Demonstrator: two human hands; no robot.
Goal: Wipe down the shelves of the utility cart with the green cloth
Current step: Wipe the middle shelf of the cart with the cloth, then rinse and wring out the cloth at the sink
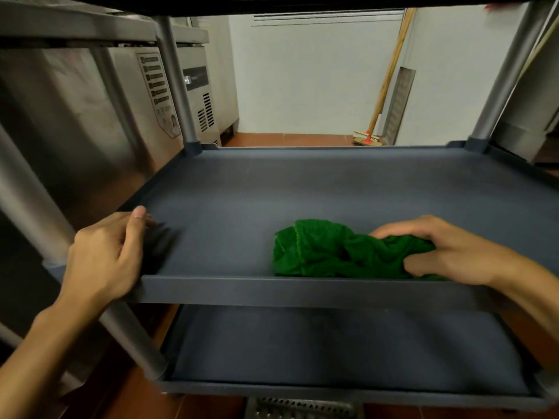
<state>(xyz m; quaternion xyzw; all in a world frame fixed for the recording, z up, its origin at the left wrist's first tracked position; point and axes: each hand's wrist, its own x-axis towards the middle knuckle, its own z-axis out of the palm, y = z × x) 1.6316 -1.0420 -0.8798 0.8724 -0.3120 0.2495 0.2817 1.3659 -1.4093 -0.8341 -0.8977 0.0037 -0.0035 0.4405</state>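
Utility cart [178, 86]: we saw its grey posts and shelves fill nearly the whole picture.
Middle shelf [302, 189]: it ran dark across the centre, and we judged the wiping was under way here.
Lower shelf [302, 343]: it sat at bottom centre, with no cloth on it.
Green cloth [326, 252]: it lay bunched on the middle shelf, right of centre, just behind the front rim.
Right hand [447, 246]: at lower right, it was clenched round the cloth's right end.
Left hand [102, 255]: at lower left, it grasped the cart's front left corner, thumb along the rim.
Risk: we judged that so crumpled a cloth, with little of it lying flat, might skip the far corners. A hard push could also shift the cart if the bracing grip slackened.
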